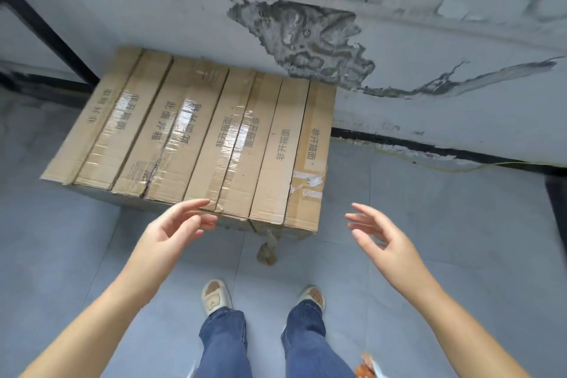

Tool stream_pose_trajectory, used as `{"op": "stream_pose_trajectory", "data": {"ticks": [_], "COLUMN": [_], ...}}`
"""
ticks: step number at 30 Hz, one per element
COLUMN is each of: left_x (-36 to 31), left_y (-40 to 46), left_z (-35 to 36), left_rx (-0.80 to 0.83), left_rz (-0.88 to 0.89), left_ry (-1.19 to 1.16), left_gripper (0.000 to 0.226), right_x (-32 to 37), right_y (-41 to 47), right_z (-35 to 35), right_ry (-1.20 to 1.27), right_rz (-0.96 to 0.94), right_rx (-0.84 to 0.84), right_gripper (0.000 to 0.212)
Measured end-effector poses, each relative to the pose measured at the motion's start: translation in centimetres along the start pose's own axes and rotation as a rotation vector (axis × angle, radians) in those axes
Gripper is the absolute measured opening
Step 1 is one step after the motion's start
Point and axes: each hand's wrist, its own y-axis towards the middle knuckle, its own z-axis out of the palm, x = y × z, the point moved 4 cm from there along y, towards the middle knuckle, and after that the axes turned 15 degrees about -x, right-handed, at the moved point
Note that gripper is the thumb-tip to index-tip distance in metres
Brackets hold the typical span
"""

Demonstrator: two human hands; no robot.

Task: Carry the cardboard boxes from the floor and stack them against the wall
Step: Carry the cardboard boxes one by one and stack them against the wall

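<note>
Cardboard boxes (196,138) against wall (429,40); hands empty.

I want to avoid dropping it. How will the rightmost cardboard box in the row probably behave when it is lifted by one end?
The rightmost box is long and narrow, so lifted by one end it would probably swing or tip. The cardboard looks stiff and should keep its shape. The shiny tape on the neighbouring boxes may be slippery. Both the left hand and the right hand are open and free.

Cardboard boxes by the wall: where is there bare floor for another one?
Bare tile lies right of the cardboard boxes, below the wall, and ahead of the open right hand. Left hand side is crowded by the row.
</note>
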Motion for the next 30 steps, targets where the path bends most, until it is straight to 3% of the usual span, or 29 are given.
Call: {"op": "stream_pose_trajectory", "data": {"ticks": [7,10,14,24,30], "left_x": [-1.9,-2.1,-2.7,-6.2,-7.0], "left_y": [-6.1,-6.9,-5.9,0.1,-1.5], "left_z": [-2.6,-3.3,-4.0,-8.9,-7.3], "left_rx": [-0.156,-0.134,-0.004,0.444,0.673], "left_rz": [0.069,0.111,0.185,0.392,0.432], "left_ry": [-0.075,-0.073,-0.015,0.124,0.110], "left_gripper": [0.029,0.029,0.031,0.030,0.034], "right_x": [2.1,1.7,1.7,4.7,5.0], "right_y": [-7.6,-9.9,-12.1,-23.0,-31.2], "right_z": [-1.3,-1.2,-0.4,8.0,11.4], "right_ry": [0.259,0.296,0.304,0.546,0.507], "right_rz": [0.048,0.079,0.093,0.177,0.248], "right_rx": [-0.182,-0.246,-0.361,-0.928,-1.192], "right_gripper": [0.039,0.040,0.036,0.038,0.036]}}
